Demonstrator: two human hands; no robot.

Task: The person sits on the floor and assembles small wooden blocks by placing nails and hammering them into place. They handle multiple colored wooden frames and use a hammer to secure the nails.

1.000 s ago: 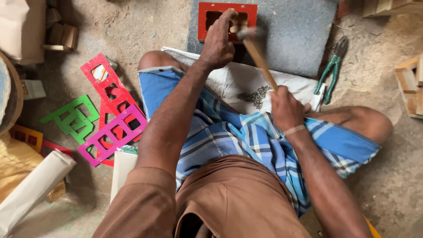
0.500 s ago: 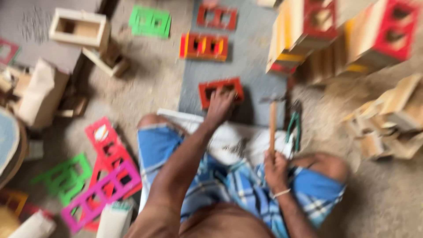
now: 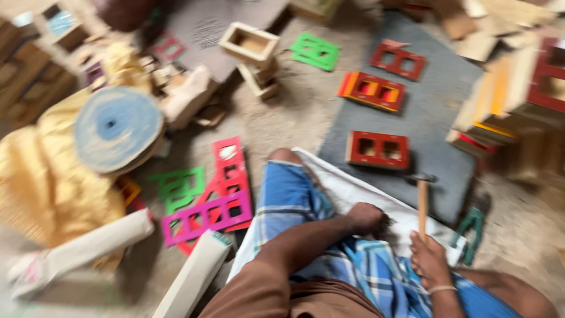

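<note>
One head-worn camera looks steeply down, close above the person's lap, floor point(image 3: 282, 126) stretching ahead.

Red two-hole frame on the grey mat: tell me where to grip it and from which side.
In my judgement, grip the red frame by its near long edge, coming from the person's side. It lies flat on the grey mat, and the hammer in the right hand sits to its right, so the left hand has the open approach.
</note>
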